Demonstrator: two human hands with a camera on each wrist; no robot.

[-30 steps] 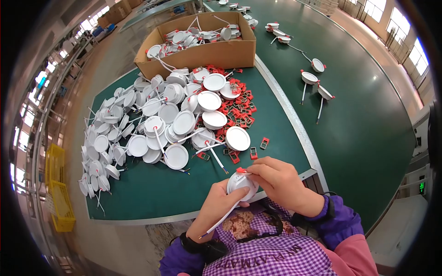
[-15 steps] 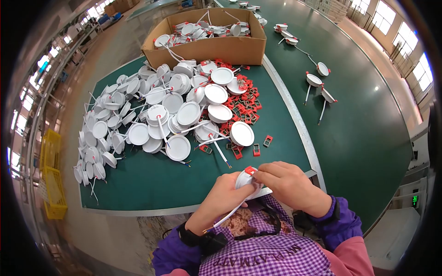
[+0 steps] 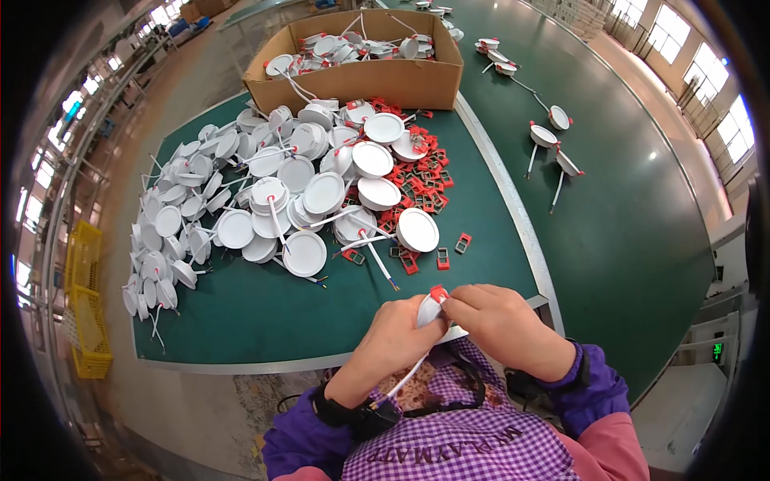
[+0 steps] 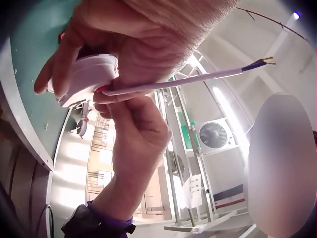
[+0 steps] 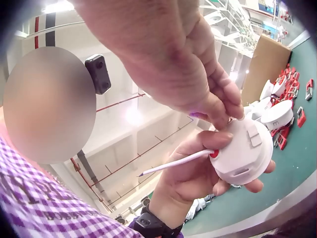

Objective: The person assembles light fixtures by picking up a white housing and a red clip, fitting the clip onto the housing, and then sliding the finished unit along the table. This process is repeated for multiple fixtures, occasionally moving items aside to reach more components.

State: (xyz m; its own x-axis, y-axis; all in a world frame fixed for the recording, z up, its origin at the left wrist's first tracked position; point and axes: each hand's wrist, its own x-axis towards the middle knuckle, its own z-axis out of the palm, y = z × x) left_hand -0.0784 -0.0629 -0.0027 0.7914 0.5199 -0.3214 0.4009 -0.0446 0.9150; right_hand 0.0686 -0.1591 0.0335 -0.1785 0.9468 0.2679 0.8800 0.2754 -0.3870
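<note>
Just beyond the near edge of the table, both hands work on a round white downlight (image 3: 430,311). My left hand (image 3: 395,338) grips its body between thumb and fingers. From its back hangs a white cable (image 4: 185,81) with stripped ends. A red spring clip (image 3: 438,293) sits on the downlight's upper rim. Right at that clip, my right hand (image 3: 504,327) pinches with bent fingers and thumb. The right wrist view shows the back of the downlight (image 5: 243,153) with the right fingertips at its edge; the clip is hidden there.
A large heap of white downlights (image 3: 233,228) covers the green table (image 3: 265,321). Beside it lie loose red clips (image 3: 421,180). A cardboard box (image 3: 353,86) of downlights stands behind. On the right, a green conveyor belt (image 3: 618,200) carries several downlights.
The downlight has turned from showing its broad side to nearly edge-on, its red clip uppermost. Both hands stay on it, the right fingers drawn in closer at the clip.
</note>
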